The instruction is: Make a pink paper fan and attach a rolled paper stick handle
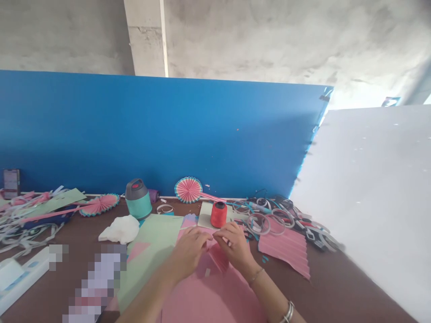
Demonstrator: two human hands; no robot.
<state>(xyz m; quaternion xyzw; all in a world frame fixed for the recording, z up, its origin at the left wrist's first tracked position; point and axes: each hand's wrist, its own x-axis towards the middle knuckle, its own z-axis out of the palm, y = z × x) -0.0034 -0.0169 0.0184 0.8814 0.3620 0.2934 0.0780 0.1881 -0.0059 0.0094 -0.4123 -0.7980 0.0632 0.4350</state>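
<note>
A small pleated piece of pink paper (219, 258) is pinched at its upper end between my two hands. My left hand (191, 246) is closed, its fingertips at the paper's left side. My right hand (233, 244) is closed too, thumb and fingers bent over the top. Whether a thread runs between the fingertips is too fine to make out. Beneath lies a large pink sheet (208, 296) with a small pale scrap on it. Just beyond my hands stands a red thread spool (218, 214) on a pale card (204, 216).
Green paper (148, 251) lies left, near a white crumpled cloth (120, 229) and a teal container (138, 199). Paper fans (188, 189) rest at the back. To the right are a pleated pink sheet (286, 249) and ring-shaped strips (258, 223). A blue partition (151, 134) stands behind.
</note>
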